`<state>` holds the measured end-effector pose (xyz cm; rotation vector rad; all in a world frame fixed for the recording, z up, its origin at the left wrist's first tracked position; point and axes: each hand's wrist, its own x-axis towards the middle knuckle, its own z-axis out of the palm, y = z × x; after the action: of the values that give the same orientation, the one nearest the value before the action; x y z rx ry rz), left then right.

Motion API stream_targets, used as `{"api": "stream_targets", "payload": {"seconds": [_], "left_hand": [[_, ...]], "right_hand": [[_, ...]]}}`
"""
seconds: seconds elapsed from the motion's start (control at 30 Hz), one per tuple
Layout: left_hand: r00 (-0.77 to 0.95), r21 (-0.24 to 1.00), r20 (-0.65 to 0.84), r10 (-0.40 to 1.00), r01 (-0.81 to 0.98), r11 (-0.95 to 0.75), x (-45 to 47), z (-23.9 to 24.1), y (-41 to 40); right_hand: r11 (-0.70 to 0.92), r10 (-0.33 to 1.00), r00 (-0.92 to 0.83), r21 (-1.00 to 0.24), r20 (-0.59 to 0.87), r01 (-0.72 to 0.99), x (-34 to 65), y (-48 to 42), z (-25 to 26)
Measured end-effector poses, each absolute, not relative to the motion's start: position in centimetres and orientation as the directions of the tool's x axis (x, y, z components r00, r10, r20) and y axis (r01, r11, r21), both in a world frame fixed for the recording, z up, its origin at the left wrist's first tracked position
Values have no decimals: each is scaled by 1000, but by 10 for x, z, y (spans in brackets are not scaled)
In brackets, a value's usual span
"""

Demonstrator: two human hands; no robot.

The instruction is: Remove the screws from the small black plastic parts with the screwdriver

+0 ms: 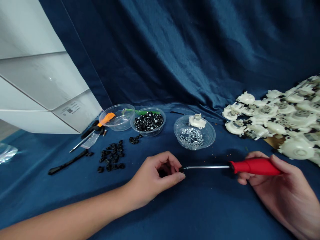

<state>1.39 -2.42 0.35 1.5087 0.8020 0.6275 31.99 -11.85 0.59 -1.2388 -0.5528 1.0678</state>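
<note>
My right hand (277, 186) is wrapped round the red handle of a screwdriver (255, 166), whose shaft points left. Between the thumb and fingertips of my left hand (155, 176) is a small black part (181, 169), mostly hidden by the fingers. The screwdriver's tip meets this part. Beyond my hands stands a clear bowl (212, 141) with small silver screws (192, 137) and one cream plastic piece (197, 121). Several loose black parts (111, 155) lie left of my left hand.
Another clear bowl (161, 129) holds black pieces, beside a third clear bowl (117, 126). An orange-handled screwdriver (106, 119) and a black strip (67, 162) lie at left. Cream plastic housings (275, 116) are heaped at right. White boxes (50, 86) stand back left, before a blue cloth (175, 50).
</note>
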Motion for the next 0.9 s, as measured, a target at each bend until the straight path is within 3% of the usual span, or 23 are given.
{"api": "stream_targets", "payload": {"seconds": [0.57, 0.9], "left_hand": [[616, 991, -63, 785, 134, -25, 11, 3, -24], [618, 989, -77, 782, 148, -20, 11, 4, -21]], "right_hand": [[-30, 869, 450, -929, -207, -369, 327, -126, -17], [21, 881, 447, -930, -157, -368, 322, -123, 0]]}}
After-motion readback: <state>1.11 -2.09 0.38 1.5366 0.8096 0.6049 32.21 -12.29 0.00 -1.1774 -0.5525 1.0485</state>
